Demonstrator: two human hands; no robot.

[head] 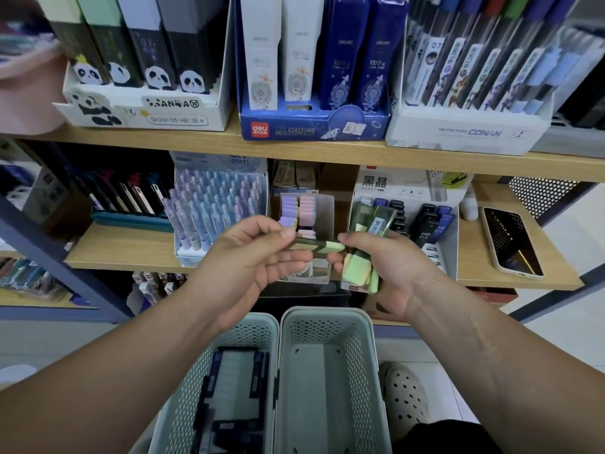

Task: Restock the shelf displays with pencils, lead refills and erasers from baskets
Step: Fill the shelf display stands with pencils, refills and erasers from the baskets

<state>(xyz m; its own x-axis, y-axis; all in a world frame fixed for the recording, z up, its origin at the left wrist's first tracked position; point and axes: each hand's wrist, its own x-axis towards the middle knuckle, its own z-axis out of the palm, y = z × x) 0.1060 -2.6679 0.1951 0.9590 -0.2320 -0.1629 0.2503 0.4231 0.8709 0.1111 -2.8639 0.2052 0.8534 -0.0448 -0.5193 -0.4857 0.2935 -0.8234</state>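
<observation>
- The left hand (252, 253) pinches one pale-green rectangular eraser in a dark-green wrapper (322, 248) between thumb and forefinger; the other fingers are loosely curled beneath it.
- The eraser lies level between the two hands, in front of the middle wooden shelf (124, 250).
- The right hand (383, 270) is wrapped round a bundle of similar pale-green erasers in dark-green sleeves (355, 268), held roughly upright; its thumb tip touches the near end of the single eraser.
- Behind the hands, an open cardboard display box of lilac and pink erasers (306, 208) stands on the shelf.
- Two pale grey-green perforated plastic baskets sit side by side below the arms: the left basket (262, 326) holds dark-blue flat packs (235, 381); the right basket (327, 314) stands touching it.
- A smartphone in a pale case (512, 244) lies flat on the shelf's right end.
</observation>
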